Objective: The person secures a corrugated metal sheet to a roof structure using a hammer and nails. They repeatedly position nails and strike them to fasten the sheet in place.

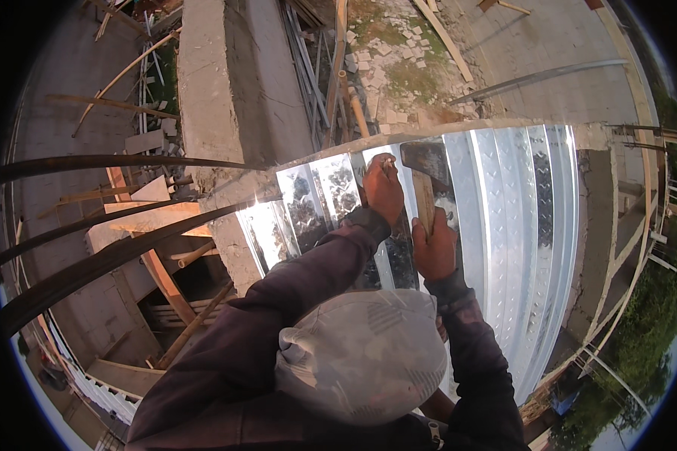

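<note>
My right hand (435, 248) is wrapped round the wooden handle of a hammer (424, 197). The hammer's dark metal head lies over the ribbed metal decking sheet (489, 203), close to its far edge. Just left of the head, my left hand (384, 189) is closed in a pinch above that same far edge. Something small may be between its fingertips, but it is too small to name. The shiny sheet has raised ribs and stamped marks, and it spans beneath both hands. My forearms and a pale cap (361, 357) hide its near part.
A concrete beam (207, 83) runs away at the far left of the sheet. Dark steel bars (113, 161) jut in from the left, above timber formwork (162, 270). Beyond the far edge, the ground lies lower, with broken tiles (391, 68) and planks. Trees stand at right.
</note>
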`<action>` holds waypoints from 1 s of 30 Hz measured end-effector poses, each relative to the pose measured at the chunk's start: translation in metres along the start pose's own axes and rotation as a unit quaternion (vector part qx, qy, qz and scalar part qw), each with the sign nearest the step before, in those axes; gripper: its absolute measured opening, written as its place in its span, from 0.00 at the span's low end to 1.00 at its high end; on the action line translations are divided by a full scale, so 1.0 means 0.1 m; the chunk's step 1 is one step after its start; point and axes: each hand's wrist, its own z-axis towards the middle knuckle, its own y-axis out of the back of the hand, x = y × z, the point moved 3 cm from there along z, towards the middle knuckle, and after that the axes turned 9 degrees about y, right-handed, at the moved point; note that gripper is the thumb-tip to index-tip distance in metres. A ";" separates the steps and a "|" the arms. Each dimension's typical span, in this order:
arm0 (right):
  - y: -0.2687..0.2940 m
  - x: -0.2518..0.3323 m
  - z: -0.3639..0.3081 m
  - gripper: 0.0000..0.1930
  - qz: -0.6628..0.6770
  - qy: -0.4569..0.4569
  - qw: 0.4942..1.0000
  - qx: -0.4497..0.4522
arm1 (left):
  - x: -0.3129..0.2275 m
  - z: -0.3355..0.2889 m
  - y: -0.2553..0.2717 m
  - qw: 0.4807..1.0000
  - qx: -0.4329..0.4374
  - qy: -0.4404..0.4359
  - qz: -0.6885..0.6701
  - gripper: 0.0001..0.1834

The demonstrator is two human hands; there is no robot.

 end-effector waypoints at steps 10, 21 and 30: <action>0.07 0.16 0.15 0.11 -0.061 -0.032 0.994 0.081 | -0.04 0.05 0.01 0.999 -0.008 -0.020 0.027 0.07; 0.17 0.12 0.21 0.14 -0.071 -0.002 0.997 0.043 | 0.08 0.06 -0.03 0.998 0.001 -0.043 0.053 0.09; 0.04 0.04 0.07 0.15 -0.080 -0.036 0.994 0.066 | -0.10 0.08 -0.01 0.998 0.015 -0.057 0.039 0.09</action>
